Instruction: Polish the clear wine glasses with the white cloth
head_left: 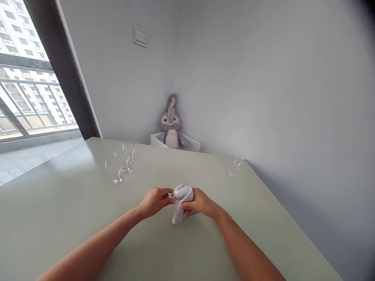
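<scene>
Near the middle of the pale green table (152,242), my left hand (158,200) pinches the stem of a wine glass (181,192), which is tipped on its side with its bowl toward the right. A white cloth (178,215) is wrapped around the bowl's right side and partly inside or over it; I cannot tell which. My right hand (199,203) grips that cloth, its thumb in front, and a loose end hangs down below the glass. The glass foot is mostly hidden by my left fingers.
Three clear stemmed glasses (119,180) stand close together at the back left. Another glass (238,160) stands near the table's right edge. Beyond the far edge, a grey plush toy (171,127) sits in a white basket (191,145) against the wall corner.
</scene>
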A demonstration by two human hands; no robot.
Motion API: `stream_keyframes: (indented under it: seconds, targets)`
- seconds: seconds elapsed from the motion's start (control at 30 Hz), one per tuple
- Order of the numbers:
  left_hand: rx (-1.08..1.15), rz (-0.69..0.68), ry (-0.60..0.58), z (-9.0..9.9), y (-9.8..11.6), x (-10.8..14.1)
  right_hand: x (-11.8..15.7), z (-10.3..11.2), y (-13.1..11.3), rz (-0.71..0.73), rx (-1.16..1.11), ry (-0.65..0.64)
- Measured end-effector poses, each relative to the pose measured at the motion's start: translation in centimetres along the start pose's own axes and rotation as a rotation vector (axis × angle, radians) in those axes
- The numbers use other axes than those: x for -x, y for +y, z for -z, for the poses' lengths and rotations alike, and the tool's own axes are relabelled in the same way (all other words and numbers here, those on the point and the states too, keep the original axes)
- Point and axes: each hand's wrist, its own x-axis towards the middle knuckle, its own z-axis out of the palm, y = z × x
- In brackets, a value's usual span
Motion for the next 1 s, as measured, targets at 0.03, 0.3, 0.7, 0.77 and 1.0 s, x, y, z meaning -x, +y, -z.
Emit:
stream_keyframes:
  seconds: [0.03, 0.3, 0.7, 0.77, 1.0]
  targets:
    - [0.173, 0.037, -0.126, 0.3, 0.0, 0.0, 0.3, 0.3, -0.4, 0.001, 0.026, -0.045]
    - [0.574, 0.238, -0.354, 2.1, -0.6, -0.7, 1.5, 5.1, -2.4, 0.142, 0.526, 0.102]
    - [-0.183, 0.207, 0.102, -1.0, 0.0, -0.1, -1.3, -2.0, -0.8, 0.521, 0.996, 0.342]
    - [-0.332, 0.059, 0.159, -1.4, 0.4, 0.3, -2.3, -1.5, -0.3, 0.471, 0.871, 0.401]
    - [-0.268, -0.013, 0.316, -2.0, 0.4, 0.2, -4.7, 0.8, 0.4, 0.147, -0.27, 0.407]
